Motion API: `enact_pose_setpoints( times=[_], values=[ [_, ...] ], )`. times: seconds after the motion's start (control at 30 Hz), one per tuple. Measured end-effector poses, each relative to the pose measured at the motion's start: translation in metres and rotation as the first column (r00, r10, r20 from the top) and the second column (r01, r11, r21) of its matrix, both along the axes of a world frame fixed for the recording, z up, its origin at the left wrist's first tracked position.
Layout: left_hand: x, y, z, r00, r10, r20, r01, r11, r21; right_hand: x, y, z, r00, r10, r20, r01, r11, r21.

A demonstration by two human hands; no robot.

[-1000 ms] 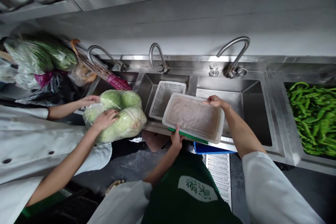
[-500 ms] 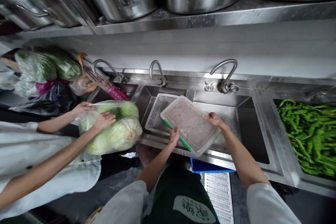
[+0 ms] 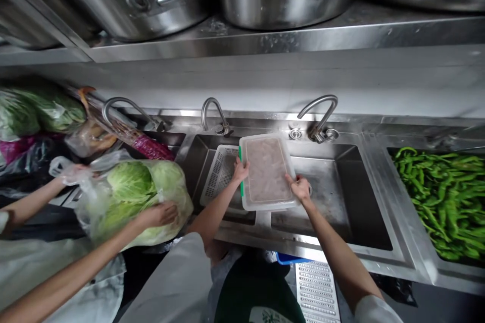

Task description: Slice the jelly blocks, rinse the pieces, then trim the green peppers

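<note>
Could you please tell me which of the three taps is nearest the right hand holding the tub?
The rightmost tap, behind the sink below that right hand; the middle tap and left tap stand farther left.

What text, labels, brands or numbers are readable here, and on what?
None fully readable.
Green apron: writing on its pale patch, cut off by the picture's lower edge, too partial to read.
Lidded container: no legible text.
</note>
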State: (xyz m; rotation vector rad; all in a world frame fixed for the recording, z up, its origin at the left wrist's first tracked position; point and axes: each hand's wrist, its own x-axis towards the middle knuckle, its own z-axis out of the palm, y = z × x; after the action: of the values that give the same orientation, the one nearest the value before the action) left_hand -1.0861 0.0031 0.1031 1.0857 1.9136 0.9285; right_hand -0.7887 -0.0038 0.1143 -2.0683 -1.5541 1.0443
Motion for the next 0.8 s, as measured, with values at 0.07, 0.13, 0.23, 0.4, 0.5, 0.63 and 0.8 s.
enact_pose_setpoints(
  times=[0.07, 0.13, 0.23, 0.4, 0.5, 0.63, 0.8],
  values=[
    [-0.004, 0.024, 0.003, 0.999, 0.013, -0.035, -0.015, 0.998, -0.054, -0.007, 0.01, -0.003, 0.999, -0.038, 0.008, 0.038, 0.999, -0.007],
    [-0.006, 0.05, 0.006, 0.998, 0.0, -0.055, -0.004, 0.997, -0.072, -0.013, 0.022, -0.006, 0.997, -0.078, 0.027, 0.078, 0.997, -0.007],
    [-0.007, 0.087, 0.012, 0.997, -0.037, -0.069, 0.032, 0.997, -0.077, -0.022, 0.04, -0.009, 0.99, -0.13, 0.052, 0.13, 0.991, 0.012],
    [-0.005, 0.133, 0.016, 0.992, -0.094, -0.09, 0.086, 0.993, -0.085, -0.026, 0.074, -0.014, 0.987, -0.148, 0.065, 0.145, 0.988, 0.053],
    [-0.004, 0.145, 0.012, 0.977, -0.14, -0.162, 0.121, 0.986, -0.117, -0.024, 0.088, -0.02, 0.985, -0.157, 0.069, 0.152, 0.985, 0.082],
    [-0.003, 0.149, 0.003, 0.946, -0.183, -0.267, 0.16, 0.981, -0.106, -0.021, 0.095, -0.029, 0.985, -0.161, 0.06, 0.154, 0.983, 0.105],
    [-0.006, 0.15, 0.002, 0.961, -0.156, -0.23, 0.153, 0.988, -0.028, -0.021, 0.095, -0.029, 0.987, -0.148, 0.065, 0.141, 0.985, 0.102]
  ],
)
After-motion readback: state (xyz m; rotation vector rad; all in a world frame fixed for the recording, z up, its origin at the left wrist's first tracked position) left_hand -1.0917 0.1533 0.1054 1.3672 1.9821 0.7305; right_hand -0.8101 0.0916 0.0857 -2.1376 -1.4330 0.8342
